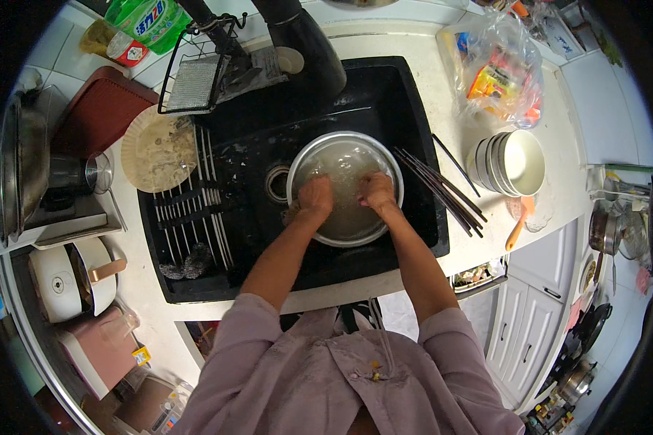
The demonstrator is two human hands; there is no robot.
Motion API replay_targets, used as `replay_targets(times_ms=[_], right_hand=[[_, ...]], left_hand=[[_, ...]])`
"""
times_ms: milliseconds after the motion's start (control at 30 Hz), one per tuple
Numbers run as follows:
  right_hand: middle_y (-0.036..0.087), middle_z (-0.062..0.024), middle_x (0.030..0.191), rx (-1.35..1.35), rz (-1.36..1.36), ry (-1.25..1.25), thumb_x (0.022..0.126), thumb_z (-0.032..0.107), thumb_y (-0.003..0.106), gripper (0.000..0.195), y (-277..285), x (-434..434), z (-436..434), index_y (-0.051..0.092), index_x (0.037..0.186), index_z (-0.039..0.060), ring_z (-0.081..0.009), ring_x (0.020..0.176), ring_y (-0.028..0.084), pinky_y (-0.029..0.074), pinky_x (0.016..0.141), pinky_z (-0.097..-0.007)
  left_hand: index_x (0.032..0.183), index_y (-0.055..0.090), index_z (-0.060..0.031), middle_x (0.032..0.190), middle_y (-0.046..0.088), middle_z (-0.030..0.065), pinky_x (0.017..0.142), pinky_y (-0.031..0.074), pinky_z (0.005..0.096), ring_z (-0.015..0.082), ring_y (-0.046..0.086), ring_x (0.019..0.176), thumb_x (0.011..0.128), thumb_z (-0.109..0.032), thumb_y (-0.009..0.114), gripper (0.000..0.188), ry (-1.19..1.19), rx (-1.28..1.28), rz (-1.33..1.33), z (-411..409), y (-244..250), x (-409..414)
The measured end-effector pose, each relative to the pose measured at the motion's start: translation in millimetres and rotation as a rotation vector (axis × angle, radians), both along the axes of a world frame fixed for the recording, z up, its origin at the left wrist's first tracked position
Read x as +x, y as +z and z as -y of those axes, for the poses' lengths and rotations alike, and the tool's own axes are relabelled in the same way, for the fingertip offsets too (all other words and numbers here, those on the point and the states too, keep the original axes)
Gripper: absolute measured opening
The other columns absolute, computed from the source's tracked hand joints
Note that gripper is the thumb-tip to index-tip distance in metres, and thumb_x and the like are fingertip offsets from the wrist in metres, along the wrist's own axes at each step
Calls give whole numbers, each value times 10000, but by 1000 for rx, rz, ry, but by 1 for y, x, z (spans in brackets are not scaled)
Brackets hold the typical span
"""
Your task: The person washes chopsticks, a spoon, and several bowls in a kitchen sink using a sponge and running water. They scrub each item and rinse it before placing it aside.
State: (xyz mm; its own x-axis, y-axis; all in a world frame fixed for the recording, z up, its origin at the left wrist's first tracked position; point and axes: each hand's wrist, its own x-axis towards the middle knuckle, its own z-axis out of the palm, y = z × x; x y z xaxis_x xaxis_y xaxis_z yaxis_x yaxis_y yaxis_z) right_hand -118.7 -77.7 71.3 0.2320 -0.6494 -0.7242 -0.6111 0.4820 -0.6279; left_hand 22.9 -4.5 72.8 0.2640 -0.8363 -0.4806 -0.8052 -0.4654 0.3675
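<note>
A round metal basin filled with cloudy water stands in the black sink, right of the drain. Inside it, my left hand is curled with its fingers partly under the water. My right hand dips in on the opposite side, its fingers bent and a small pinkish bit showing by them. What either hand grips below the surface is hidden by the murky water. Several dark chopsticks lie across the sink's right edge, beside the basin. One more chopstick rests on the counter.
Stacked white bowls, an orange-handled tool and a plastic bag of packages occupy the right counter. A metal drying rack spans the sink's left, below a pale fluted plate. The dark faucet overhangs the back.
</note>
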Motion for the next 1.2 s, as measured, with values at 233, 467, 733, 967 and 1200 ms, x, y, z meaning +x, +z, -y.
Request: replay_targets(times_ms=[233, 467, 733, 967, 1200], right_hand=[[607, 60, 794, 173, 552, -178, 941, 235, 587, 198, 132, -12, -9, 680, 1040, 92, -41, 678, 525, 433, 580, -175], [614, 21, 804, 170, 826, -202, 952, 225, 567, 215, 152, -31, -28, 658, 1046, 55, -46, 688, 530, 419, 561, -159], [614, 30, 809, 100, 781, -248, 937, 246, 598, 197, 166, -34, -42, 652, 1020, 76, -29, 647, 480, 344, 517, -147], [607, 39, 800, -172, 605, -141, 936, 243, 599, 213, 161, -40, -52, 664, 1010, 54, -15, 631, 454, 337, 516, -159], [619, -184, 812, -1287, -49, -128, 787, -67, 612, 79, 147, -96, -29, 646, 840, -19, -333, 735, 598, 482, 677, -367]], left_hand=[[1034, 674, -11, 914, 684, 143, 769, 483, 308, 217, 646, 850, 893, -128, 574, 209, 328, -293, -727, -6, 48, 18], [1072, 668, -19, 950, 674, 45, 790, 477, 228, 95, 609, 871, 919, -142, 586, 213, 413, -412, -1117, -17, 142, 2], [1013, 676, -18, 907, 665, 10, 715, 484, 218, 62, 596, 798, 904, -132, 618, 169, 257, -629, -1090, -11, 156, -12], [959, 676, -32, 829, 647, 8, 661, 477, 218, 85, 597, 727, 858, -168, 676, 170, 792, -658, -1241, -11, 150, 9], [974, 657, -2, 844, 654, 32, 663, 500, 235, 105, 612, 727, 866, -172, 670, 201, 735, -446, -1067, -47, 137, 49]])
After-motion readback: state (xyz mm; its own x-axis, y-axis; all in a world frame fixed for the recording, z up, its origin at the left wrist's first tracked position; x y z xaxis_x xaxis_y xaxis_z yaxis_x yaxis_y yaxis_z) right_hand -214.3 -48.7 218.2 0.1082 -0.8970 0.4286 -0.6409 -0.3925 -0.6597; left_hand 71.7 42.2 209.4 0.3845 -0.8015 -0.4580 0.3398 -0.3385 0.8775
